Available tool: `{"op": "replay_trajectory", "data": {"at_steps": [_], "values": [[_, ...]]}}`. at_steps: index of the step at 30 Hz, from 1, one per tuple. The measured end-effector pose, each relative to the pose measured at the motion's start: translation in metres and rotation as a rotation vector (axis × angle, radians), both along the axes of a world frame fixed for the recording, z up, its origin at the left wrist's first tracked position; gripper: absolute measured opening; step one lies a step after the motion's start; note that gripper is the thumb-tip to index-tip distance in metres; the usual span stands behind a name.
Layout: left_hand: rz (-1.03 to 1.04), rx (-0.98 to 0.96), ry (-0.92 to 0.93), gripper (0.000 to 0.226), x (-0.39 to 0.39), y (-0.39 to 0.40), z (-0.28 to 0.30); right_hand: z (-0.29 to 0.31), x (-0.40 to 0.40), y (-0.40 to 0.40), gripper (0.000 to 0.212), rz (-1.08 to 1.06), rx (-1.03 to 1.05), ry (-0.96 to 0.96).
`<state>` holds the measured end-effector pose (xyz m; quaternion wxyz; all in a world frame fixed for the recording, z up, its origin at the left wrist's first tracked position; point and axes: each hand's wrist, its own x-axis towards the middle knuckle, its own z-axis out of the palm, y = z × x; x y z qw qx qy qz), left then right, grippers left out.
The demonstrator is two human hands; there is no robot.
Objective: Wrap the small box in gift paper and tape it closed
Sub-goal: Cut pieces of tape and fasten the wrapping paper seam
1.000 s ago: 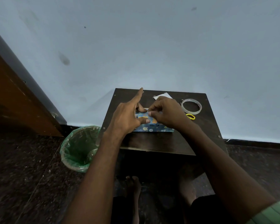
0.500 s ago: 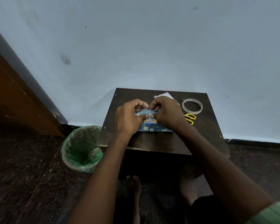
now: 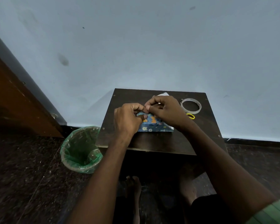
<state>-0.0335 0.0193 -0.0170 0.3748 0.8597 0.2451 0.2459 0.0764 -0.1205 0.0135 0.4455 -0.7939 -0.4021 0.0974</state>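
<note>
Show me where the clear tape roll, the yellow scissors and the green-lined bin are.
clear tape roll (image 3: 200, 106): head view, on the ring's right edge.
yellow-handled scissors (image 3: 191, 116): head view, on the yellow handle loop; the blades are hidden.
green-lined waste bin (image 3: 66, 157): head view, on its left rim.

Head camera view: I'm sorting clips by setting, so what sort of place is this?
Probably a plain room in a home, not a workshop: a small dark wooden table against a bare painted wall, a lined green waste bin on a speckled stone floor, and a wooden door.

A lined green bin (image 3: 81, 150) (floor-standing) beside the dark table (image 3: 153, 143).
</note>
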Motion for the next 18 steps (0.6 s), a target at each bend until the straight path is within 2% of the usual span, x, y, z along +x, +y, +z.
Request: {"op": "replay_trajectory", "data": {"at_steps": [1,6,11,15,18], "values": [[0.004,0.000,0.001,0.023,0.000,0.000,0.000,0.001,-0.003,0.001,0.000,-0.009,0.005,0.011],[0.016,-0.016,0.012,0.021,0.001,0.002,-0.003,-0.002,-0.008,0.006,0.007,-0.090,0.012,-0.036],[-0.002,-0.041,0.020,0.026,0.002,0.004,-0.004,0.000,-0.005,0.007,0.010,-0.089,-0.061,-0.071],[0.001,-0.039,0.018,0.032,0.004,0.003,-0.003,0.001,0.002,0.005,0.015,-0.046,-0.089,0.026],[0.046,0.049,0.037,0.027,0.002,0.005,-0.002,0.004,0.006,0.005,0.015,-0.006,-0.137,0.133]]}}
